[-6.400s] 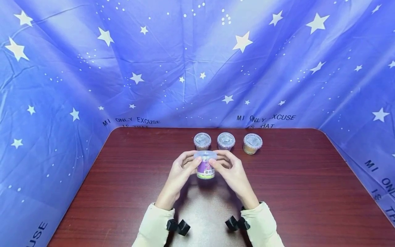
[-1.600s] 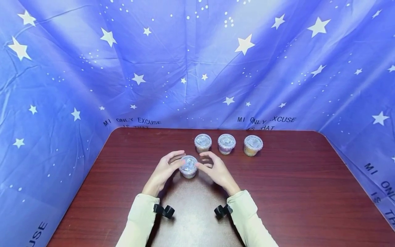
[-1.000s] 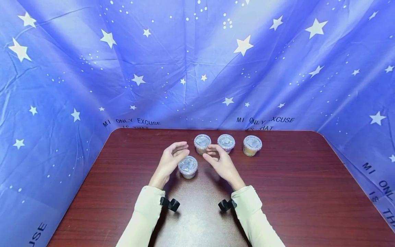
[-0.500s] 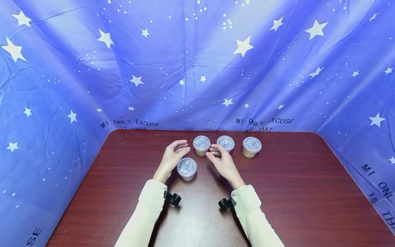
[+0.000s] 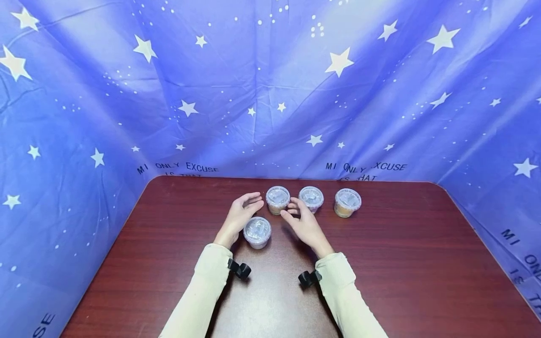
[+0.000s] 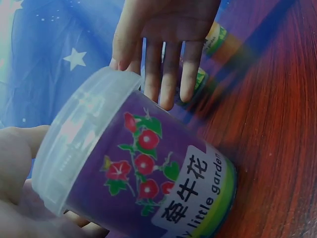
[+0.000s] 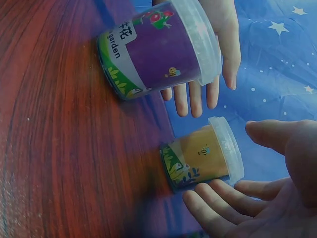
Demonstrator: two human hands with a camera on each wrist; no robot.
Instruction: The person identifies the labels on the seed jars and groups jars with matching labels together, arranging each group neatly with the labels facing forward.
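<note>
A lidded plastic planting cup with a purple, flower-printed label (image 6: 143, 158) stands upright at the front of the group; the head view shows mainly its clear lid (image 5: 257, 229). Just beyond it is a similar cup with an orange-yellow label (image 7: 200, 156), seen between both hands in the head view. My left hand (image 5: 238, 217) hovers beside and above the purple cup, fingers loosely bent, holding nothing. On the other side, my right hand (image 5: 307, 226) has thumb and fingers spread near the orange-yellow cup, fingertips close to its wall.
Two more lidded cups stand in the back row to the right: a middle cup (image 5: 311, 197), partly behind my right hand, and a yellowish cup (image 5: 348, 203). A star-printed blue curtain (image 5: 228, 94) surrounds the back and sides of the dark red wooden table (image 5: 422, 263).
Both hands gripped the raised purple cup earlier; it now stands on the table, released. Since then they have moved away from it, toward the orange-yellow cup.
</note>
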